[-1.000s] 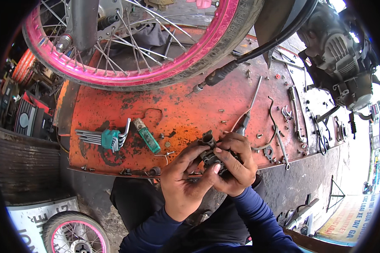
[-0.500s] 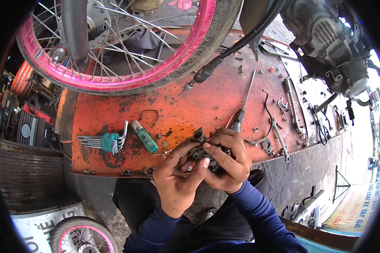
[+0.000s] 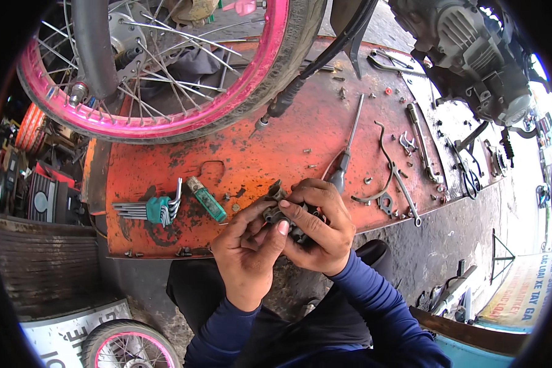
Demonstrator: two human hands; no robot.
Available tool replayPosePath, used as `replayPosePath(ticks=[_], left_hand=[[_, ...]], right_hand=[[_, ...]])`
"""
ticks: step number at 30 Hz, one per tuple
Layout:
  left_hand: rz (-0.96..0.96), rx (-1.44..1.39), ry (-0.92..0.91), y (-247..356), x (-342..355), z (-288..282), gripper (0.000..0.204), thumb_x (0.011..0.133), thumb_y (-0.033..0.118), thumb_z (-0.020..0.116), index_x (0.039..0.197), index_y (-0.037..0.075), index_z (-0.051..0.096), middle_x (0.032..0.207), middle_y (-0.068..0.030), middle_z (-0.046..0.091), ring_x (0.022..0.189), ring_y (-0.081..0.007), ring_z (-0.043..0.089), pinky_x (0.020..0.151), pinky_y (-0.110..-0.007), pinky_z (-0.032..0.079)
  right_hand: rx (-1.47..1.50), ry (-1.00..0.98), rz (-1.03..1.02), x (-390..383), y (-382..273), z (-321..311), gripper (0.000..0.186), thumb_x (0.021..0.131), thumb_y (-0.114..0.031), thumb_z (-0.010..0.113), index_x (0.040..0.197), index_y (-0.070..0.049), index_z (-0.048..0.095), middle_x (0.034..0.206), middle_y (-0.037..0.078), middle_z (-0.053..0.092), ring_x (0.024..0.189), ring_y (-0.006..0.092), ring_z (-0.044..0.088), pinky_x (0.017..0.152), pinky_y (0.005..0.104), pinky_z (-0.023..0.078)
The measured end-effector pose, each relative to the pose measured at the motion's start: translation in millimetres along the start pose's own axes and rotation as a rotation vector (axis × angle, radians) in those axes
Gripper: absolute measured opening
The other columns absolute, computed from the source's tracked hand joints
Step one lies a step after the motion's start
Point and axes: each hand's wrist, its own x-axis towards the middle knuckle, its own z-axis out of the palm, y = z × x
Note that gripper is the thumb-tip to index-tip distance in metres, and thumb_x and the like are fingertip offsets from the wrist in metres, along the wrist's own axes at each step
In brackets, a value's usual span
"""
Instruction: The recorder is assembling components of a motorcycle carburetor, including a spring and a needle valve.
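My left hand (image 3: 246, 254) and my right hand (image 3: 322, 228) are both closed around a small dark metal part (image 3: 276, 213), held just above the near edge of a rusty orange metal platform (image 3: 239, 159). Fingers hide most of the part. A long screwdriver (image 3: 348, 144) lies on the platform right behind my right hand. A green set of hex keys (image 3: 150, 209) and a small green tool (image 3: 206, 199) lie to the left of my hands.
A pink-rimmed spoked motorcycle wheel (image 3: 165, 73) stands at the back of the platform, with an engine (image 3: 472, 55) at upper right. Wrenches (image 3: 405, 190), hooks and loose screws lie scattered to the right. Another small pink wheel (image 3: 129, 349) lies on the ground at lower left.
Both hands stay on the small part and shift their fingers slightly. The view has tilted a little, so the platform sits lower in the picture.
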Motion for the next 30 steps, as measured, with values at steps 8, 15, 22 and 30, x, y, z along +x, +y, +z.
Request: replayPosePath(ticks=[8, 15, 22, 30], left_hand=[[-0.001, 0.003, 0.001, -1, 6, -1, 0.035, 0.09, -0.002, 0.07, 0.123, -0.008, 0.06, 0.109, -0.0134, 0.07, 0.099, -0.0126, 0.065, 0.087, -0.026, 0.054], [-0.04, -0.164, 0.069, -9, 13, -3, 0.028, 0.089, 0.003, 0.074, 0.114, -0.005, 0.066, 0.103, -0.0085, 0.071, 0.09, -0.0105, 0.065, 0.081, -0.025, 0.051], [0.014, -0.063, 0.126, -13, 18, -20, 0.024, 0.09, 0.009, 0.072, 0.111, -0.002, 0.067, 0.098, -0.0081, 0.071, 0.09, -0.0172, 0.07, 0.078, -0.035, 0.061], [-0.019, -0.047, 0.126, -19, 24, -14, 0.024, 0.088, 0.009, 0.074, 0.109, -0.001, 0.068, 0.097, -0.007, 0.071, 0.088, -0.0156, 0.07, 0.078, -0.033, 0.061]], right_hand=[[-0.008, -0.013, 0.009, -2, 2, 3, 0.052, 0.061, -0.007, 0.082, 0.111, -0.004, 0.072, 0.104, 0.012, 0.064, 0.094, 0.0339, 0.064, 0.076, 0.0423, 0.055], [0.087, 0.011, 0.091, 10, 4, -22, 0.046, 0.071, -0.011, 0.081, 0.115, -0.002, 0.069, 0.109, 0.016, 0.063, 0.096, 0.0364, 0.064, 0.08, 0.0425, 0.054], [-0.17, -0.292, 0.348, 15, 73, -68, 0.015, 0.084, -0.002, 0.066, 0.098, -0.003, 0.072, 0.1, 0.012, 0.069, 0.096, 0.032, 0.066, 0.08, 0.0395, 0.052], [-0.493, -0.725, 0.074, 17, 114, -29, 0.018, 0.079, -0.013, 0.07, 0.096, -0.008, 0.072, 0.093, 0.013, 0.068, 0.087, 0.0334, 0.067, 0.081, 0.0445, 0.052]])
